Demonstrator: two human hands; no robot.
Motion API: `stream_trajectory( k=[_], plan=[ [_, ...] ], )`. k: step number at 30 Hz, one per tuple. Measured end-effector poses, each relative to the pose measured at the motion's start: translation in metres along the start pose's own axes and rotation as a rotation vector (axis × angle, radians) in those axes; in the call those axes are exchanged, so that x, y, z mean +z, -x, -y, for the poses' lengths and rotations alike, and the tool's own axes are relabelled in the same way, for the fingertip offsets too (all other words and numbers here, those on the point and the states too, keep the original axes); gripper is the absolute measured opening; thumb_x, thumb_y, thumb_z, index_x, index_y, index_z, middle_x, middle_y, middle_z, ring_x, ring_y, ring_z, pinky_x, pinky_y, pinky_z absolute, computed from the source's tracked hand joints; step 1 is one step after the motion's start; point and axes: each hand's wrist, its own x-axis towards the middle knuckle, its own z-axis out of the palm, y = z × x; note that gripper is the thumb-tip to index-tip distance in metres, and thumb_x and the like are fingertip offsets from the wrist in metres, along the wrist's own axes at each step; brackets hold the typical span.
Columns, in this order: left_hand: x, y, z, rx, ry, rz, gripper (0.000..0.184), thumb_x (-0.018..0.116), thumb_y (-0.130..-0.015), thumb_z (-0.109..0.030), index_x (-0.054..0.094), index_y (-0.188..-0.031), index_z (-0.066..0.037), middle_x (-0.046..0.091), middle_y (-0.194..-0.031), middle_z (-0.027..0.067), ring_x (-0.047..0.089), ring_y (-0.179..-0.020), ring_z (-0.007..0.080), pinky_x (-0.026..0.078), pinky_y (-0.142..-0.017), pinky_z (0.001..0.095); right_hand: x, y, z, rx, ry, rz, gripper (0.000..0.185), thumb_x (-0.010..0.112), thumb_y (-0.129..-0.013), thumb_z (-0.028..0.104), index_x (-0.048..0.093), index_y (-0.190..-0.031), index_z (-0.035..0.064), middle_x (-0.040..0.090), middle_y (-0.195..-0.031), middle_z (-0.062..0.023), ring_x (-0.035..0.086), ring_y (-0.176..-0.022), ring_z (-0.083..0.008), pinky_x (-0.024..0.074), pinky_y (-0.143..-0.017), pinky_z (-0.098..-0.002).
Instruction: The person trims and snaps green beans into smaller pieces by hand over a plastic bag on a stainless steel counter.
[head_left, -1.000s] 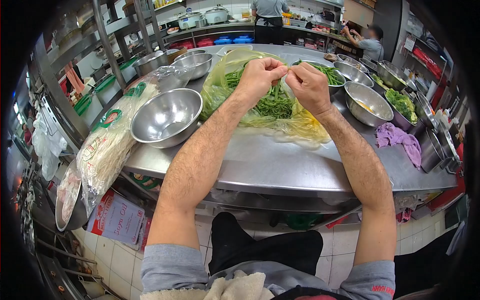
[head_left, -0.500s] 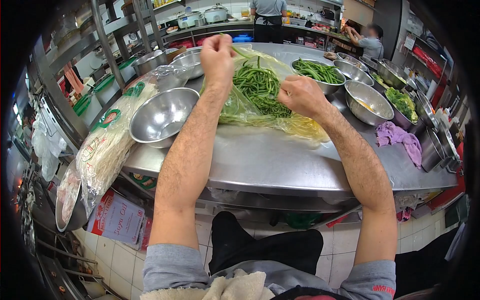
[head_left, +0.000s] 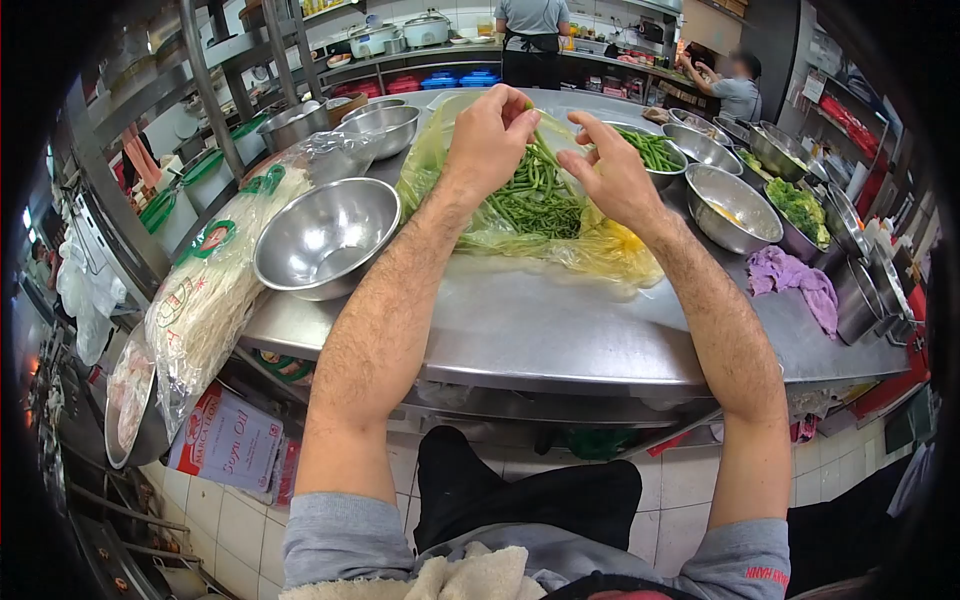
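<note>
My left hand is raised over a pile of green beans, its fingertips pinched on a long green bean that hangs down to the right. The pile lies in an opened yellowish plastic bag on the steel table. My right hand hovers just right of that bean, thumb and fingers apart, with nothing visible between them. Behind the right hand, partly hidden, a steel bowl holds cut green beans. An empty-looking steel bowl stands left of my left forearm.
Packs of white noodles lie along the table's left side. At right stand a steel bowl with some yellow content, a container of leafy greens and a purple cloth. Two people are at the back.
My left hand has moved right and slightly down, toward my right hand. The right hand has risen a little and its closed fingers have spread. The bean in my left hand now hangs down.
</note>
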Motion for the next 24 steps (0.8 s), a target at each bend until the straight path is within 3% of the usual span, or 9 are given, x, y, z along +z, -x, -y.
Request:
stream_trajectory(
  k=[4,7,8,10,11,13,18,20,24],
  plan=[
    [0.002,0.0,-0.003,-0.171,0.346,0.087,0.016,0.061,-0.086,-0.012,0.057,-0.093,0.002,0.065,-0.082,0.0084,0.066,-0.072,0.0132,0.052,-0.068,0.0275,-0.002,0.0,0.008,0.027,-0.272,0.104,0.035,0.055,-0.088,0.009,0.046,-0.122,0.0036,0.06,-0.092,-0.0165,0.06,-0.083,-0.0284,0.048,-0.076,-0.0398],
    [-0.006,-0.001,-0.004,-0.169,0.065,0.177,0.02,0.06,-0.089,-0.013,0.06,-0.103,0.001,0.065,-0.088,0.0077,0.065,-0.081,0.0134,0.052,-0.074,0.0258,-0.002,-0.007,-0.004,0.002,-0.185,-0.038,0.022,0.053,-0.089,0.009,0.05,-0.11,0.0021,0.059,-0.093,-0.0177,0.06,-0.084,-0.0299,0.048,-0.072,-0.0409],
    [-0.009,-0.001,-0.001,-0.171,0.063,0.175,0.02,0.06,-0.089,-0.013,0.06,-0.103,0.001,0.065,-0.088,0.0077,0.065,-0.081,0.0134,0.052,-0.074,0.0258,-0.004,-0.011,-0.019,-0.132,-0.016,-0.141,0.017,0.052,-0.089,0.009,0.051,-0.105,0.002,0.058,-0.092,-0.0179,0.06,-0.084,-0.0313,0.0483,-0.071,-0.0416],
    [-0.017,-0.001,0.005,-0.039,-0.346,0.455,0.02,0.064,-0.084,-0.01,0.064,-0.103,-0.003,0.067,-0.095,0.0088,0.064,-0.088,0.0172,0.051,-0.08,0.0295,-0.011,-0.016,-0.037,-0.263,0.24,-0.299,0.013,0.049,-0.086,0.005,0.055,-0.098,0.0027,0.057,-0.092,-0.0172,0.06,-0.087,-0.0346,0.0492,-0.07,-0.0436],
    [-0.019,0.0,0.005,-0.036,-0.346,0.454,0.02,0.064,-0.084,-0.01,0.064,-0.103,-0.003,0.067,-0.095,0.0088,0.064,-0.088,0.0172,0.051,-0.08,0.0295,-0.016,-0.015,-0.043,-0.264,0.241,-0.301,0.013,0.049,-0.086,0.005,0.055,-0.098,0.0027,0.057,-0.092,-0.0172,0.06,-0.087,-0.0346,0.0492,-0.07,-0.0436],
    [-0.021,0.002,0.0,-0.243,-0.479,0.881,0.022,0.071,-0.076,-0.008,0.068,-0.098,-0.007,0.067,-0.1,0.009,0.063,-0.094,0.0208,0.051,-0.083,0.0338,-0.024,-0.013,-0.053,-0.078,0.426,-0.298,0.017,0.048,-0.087,0.003,0.058,-0.102,0.0003,0.06,-0.095,-0.0175,0.058,-0.092,-0.0345,0.0475,-0.076,-0.0412],
    [-0.014,0.009,0.005,-0.282,-0.541,0.981,0.029,0.077,-0.069,-0.01,0.069,-0.097,-0.008,0.067,-0.099,0.0099,0.063,-0.093,0.022,0.05,-0.08,0.0359,-0.032,-0.01,-0.075,0.048,0.624,-0.205,0.022,0.047,-0.087,0.005,0.06,-0.104,0.0024,0.059,-0.102,-0.0156,0.058,-0.093,-0.0334,0.0473,-0.078,-0.0422],
    [-0.012,0.008,0.009,-0.306,-0.541,1.026,0.025,0.076,-0.07,-0.01,0.069,-0.094,-0.007,0.068,-0.094,0.0092,0.063,-0.09,0.0209,0.05,-0.077,0.0354,-0.035,-0.006,-0.073,0.128,0.859,0.044,0.021,0.047,-0.087,0.007,0.064,-0.101,0.0042,0.06,-0.1,-0.0145,0.059,-0.094,-0.0304,0.0466,-0.077,-0.0412],
    [-0.01,0.007,0.008,-0.275,-0.56,1.014,0.021,0.074,-0.073,-0.011,0.067,-0.092,-0.004,0.067,-0.088,0.0084,0.063,-0.084,0.0184,0.05,-0.075,0.0339,-0.035,-0.007,-0.061,0.141,0.768,-0.018,0.022,0.05,-0.084,0.011,0.065,-0.101,0.0078,0.06,-0.102,-0.0124,0.056,-0.102,-0.0277,0.0407,-0.087,-0.0493]
  ],
)
